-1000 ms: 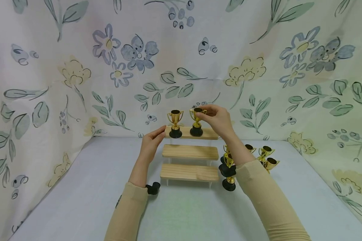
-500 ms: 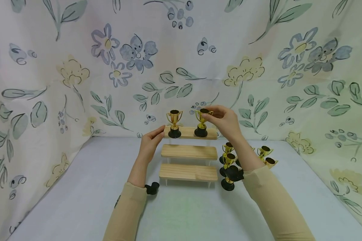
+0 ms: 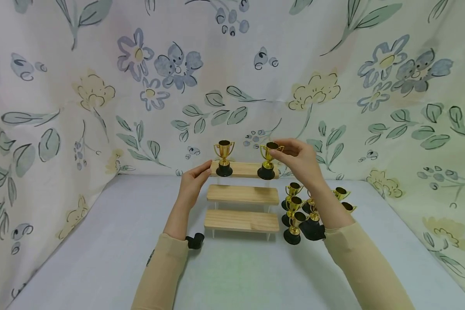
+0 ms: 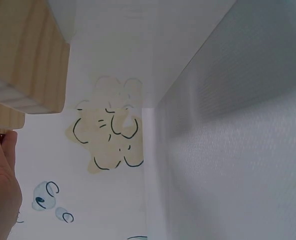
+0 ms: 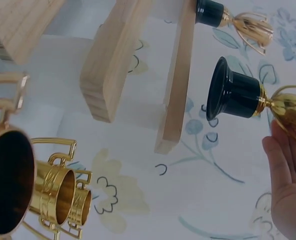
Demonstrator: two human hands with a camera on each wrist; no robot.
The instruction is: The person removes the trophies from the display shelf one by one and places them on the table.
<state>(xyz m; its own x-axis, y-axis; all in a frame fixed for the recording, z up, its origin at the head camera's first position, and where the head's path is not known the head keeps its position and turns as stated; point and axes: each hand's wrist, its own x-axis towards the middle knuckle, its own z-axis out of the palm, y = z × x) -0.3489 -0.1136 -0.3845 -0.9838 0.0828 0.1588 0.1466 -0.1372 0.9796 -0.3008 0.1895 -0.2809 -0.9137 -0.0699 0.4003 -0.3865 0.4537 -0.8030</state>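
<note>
My right hand (image 3: pixel 300 161) pinches the cup of a gold trophy (image 3: pixel 267 165) with a black base, upright at the right end of the top wooden shelf (image 3: pixel 240 170). In the right wrist view, a gap separates the black base of the held trophy (image 5: pixel 238 95) from the shelf board (image 5: pixel 178 85). Another gold trophy (image 3: pixel 224 159) stands near that shelf's left end. My left hand (image 3: pixel 191 185) holds the shelf's left end between thumb and fingers; in the left wrist view the fingertips of the left hand (image 4: pixel 2 185) meet the wood.
Below are a middle shelf (image 3: pixel 242 194) and a bottom shelf (image 3: pixel 242 220) on clear supports. Several gold trophies (image 3: pixel 293 228) stand right of them, partly hidden by my right forearm. A floral cloth (image 3: pixel 232 77) hangs behind the white table surface (image 3: pixel 139 241).
My right hand has moved the trophy rightward along the top shelf, away from the other trophy. My left hand stays at the shelf's left end.
</note>
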